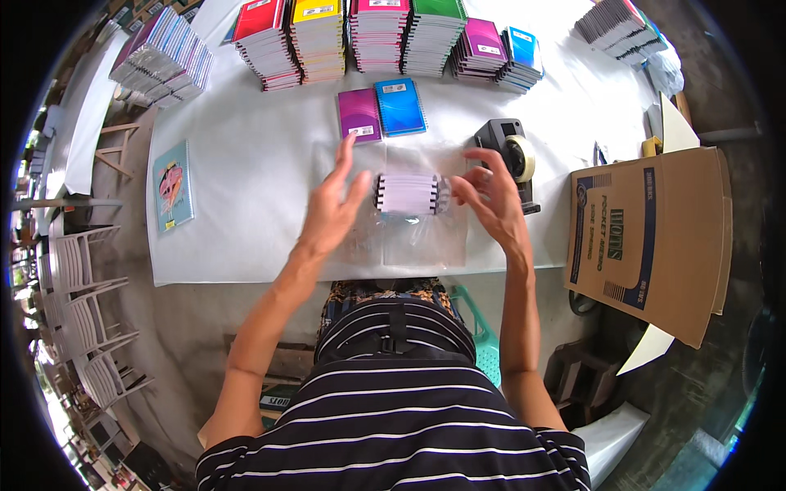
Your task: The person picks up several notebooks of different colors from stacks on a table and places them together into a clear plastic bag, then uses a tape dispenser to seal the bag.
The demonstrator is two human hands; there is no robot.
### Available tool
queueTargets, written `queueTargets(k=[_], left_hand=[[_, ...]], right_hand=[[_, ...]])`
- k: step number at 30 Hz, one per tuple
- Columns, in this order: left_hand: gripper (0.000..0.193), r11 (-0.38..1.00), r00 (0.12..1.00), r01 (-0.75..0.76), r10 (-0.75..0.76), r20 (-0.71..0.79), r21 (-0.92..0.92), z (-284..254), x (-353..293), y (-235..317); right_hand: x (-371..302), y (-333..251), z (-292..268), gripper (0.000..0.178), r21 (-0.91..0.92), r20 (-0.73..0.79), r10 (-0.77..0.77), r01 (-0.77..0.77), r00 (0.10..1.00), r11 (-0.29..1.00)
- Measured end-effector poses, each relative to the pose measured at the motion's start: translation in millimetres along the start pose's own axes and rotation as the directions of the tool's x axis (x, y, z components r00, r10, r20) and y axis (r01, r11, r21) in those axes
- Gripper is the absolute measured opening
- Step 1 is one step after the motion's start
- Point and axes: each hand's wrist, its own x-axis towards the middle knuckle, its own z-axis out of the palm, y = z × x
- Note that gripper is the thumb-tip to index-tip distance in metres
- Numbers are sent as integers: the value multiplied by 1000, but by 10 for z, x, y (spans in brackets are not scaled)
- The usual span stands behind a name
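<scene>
On the white-covered worktop (pixel 246 164), in the middle near the front edge: a small stack of spiral-bound notepads with white covers and dark wire coils down both sides (pixel 408 194), lying on a sheet of clear plastic wrap (pixel 426 241). To its left, the left hand (pixel 332 204), open, fingers spread and pointing up and away, thumb close to the stack's left coil; touching or just short of it, cannot tell. To its right, the right hand (pixel 491 200), fingers loosely curled toward the stack's right coil, nothing clearly gripped. Just behind the stack, lying flat side by side: a purple-covered notepad (pixel 359 114) and a blue-covered notepad (pixel 400 105). Behind the right hand, a dark grey tape dispenser with a roll of pale tape (pixel 509 151). Along the far edge, a row of tall notepad stacks topped in red, yellow, pink, green, magenta and blue (pixel 385 37). Far left on the worktop, a light blue booklet with a pink picture on its cover (pixel 173 186). Off the right edge of the worktop, a flattened brown cardboard box (pixel 647 237).
</scene>
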Motion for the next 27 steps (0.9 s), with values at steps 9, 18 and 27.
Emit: queueTargets(k=[9, 18, 27], left_hand=[[51, 905, 915, -398, 379, 136, 152, 134, -151, -786], [53, 861, 874, -478, 445, 196, 174, 167, 18, -726], [61, 900, 900, -433, 430, 75, 43, 248, -31, -761]], right_hand=[[-160, 982, 236, 55, -139, 55, -350, 354, 935, 925], [-212, 1082, 380, 54, -235, 26, -418, 412, 908, 881], [-213, 1051, 371, 52, -213, -13, -404, 392, 915, 895]])
